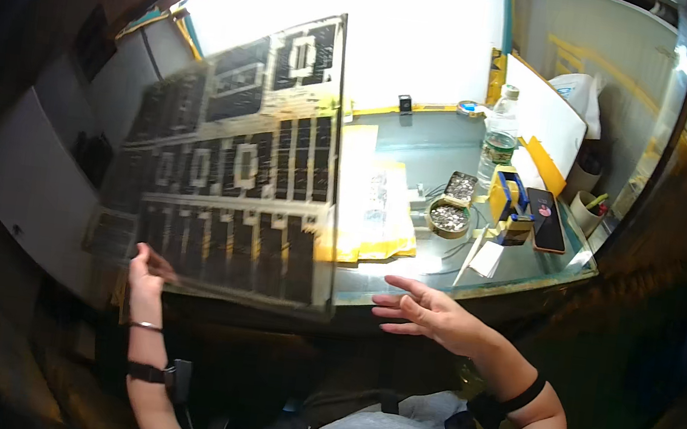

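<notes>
My left hand is closed at the lower left edge of a large, thin sheet printed with dark blocks and pale lines, perhaps a film. The sheet stands tilted upright over the left part of the glass-topped table and looks smeared by motion. My right hand hangs at the table's front edge, apart from the sheet, with its fingers spread and nothing in them. Beside the sheet's right edge lies a flat paper or packet with yellow edges.
A round tin and a square tin hold small shiny bits. Near them are a blue tape dispenser, a phone, a clear bottle and a pen cup. A bright white panel stands behind.
</notes>
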A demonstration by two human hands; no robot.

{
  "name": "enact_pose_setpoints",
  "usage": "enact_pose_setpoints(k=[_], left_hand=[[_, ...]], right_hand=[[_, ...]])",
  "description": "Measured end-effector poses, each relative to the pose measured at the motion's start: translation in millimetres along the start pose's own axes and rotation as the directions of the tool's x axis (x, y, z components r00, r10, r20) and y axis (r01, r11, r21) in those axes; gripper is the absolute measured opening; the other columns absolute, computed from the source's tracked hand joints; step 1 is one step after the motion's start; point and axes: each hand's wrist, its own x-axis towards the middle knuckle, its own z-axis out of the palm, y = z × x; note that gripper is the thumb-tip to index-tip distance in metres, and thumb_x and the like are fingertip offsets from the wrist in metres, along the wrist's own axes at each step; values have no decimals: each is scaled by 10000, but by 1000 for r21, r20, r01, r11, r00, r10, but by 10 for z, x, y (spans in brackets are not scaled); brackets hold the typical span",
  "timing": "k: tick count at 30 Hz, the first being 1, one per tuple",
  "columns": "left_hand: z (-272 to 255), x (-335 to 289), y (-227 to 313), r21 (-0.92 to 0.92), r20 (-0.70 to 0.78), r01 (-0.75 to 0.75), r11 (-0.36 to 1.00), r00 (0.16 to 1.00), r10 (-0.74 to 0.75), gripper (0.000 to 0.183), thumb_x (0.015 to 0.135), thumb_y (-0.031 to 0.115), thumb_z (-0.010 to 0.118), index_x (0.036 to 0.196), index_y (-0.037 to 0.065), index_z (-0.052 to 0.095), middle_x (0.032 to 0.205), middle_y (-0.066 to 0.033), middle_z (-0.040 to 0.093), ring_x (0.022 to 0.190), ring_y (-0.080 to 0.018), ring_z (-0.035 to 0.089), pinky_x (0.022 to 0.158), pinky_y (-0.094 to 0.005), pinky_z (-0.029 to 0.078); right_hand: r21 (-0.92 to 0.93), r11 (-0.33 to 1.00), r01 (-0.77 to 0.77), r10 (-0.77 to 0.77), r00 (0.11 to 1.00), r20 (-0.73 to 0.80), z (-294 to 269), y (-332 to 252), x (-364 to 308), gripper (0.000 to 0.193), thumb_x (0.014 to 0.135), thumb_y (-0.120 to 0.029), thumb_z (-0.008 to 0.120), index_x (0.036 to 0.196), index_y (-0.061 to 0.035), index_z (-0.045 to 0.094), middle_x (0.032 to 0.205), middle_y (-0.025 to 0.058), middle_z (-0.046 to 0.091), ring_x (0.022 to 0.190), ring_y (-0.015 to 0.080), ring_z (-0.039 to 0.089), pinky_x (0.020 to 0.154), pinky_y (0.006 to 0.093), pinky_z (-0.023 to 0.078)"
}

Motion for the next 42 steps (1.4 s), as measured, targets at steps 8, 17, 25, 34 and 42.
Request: enact_pose_setpoints(k=[8,17,25,34,42], left_hand=[[393,89,-835,-127,-64,93,987,993,-102,157,906,85,688,1036,33,617,971,-51,675,842,-199,685,685,-343,578],[333,-466,-510,-235,209,209,949,965,-161,232,947,130,640,1131,-1,587,1157,-116,623,1119,-235,589,977,-406,483],[837,-1498,-117,336,369,-457,824,868,331,469,937,67,593,1372,-55,466,1354,-154,519,1260,-207,475,1089,-313,342],[2759,-1614,-543,-222,967,-973,-67,-229,115,396,836,-67,552,1221,19,594,1207,-188,602,1076,-306,623,899,-370,517],[4433,-1941,-1572,-639,743,-653,-406,-660,-108,527,852,95,591,1352,228,489,1349,-164,495,1223,-269,526,1052,-390,394]], right_hand=[[-16,998,-66,63,986,-152,57,130,389,770,989,-251,586,1513,51,108,1380,249,461,1157,246,587,966,334,515],[-932,307,-191,-435,843,-317,-219,-1012,289,296,887,-139,671,1126,35,668,981,191,717,841,224,701,764,322,538],[-971,154,-182,-470,851,-235,-321,-720,95,167,848,37,603,987,7,690,904,181,685,793,306,672,727,355,527],[-985,-172,22,-704,697,139,-519,30,78,294,619,84,584,874,-33,669,1048,91,681,960,288,637,814,413,515],[-984,-21,175,-742,657,132,-666,62,34,247,648,101,624,854,-27,670,1019,94,694,930,296,653,807,382,529]])
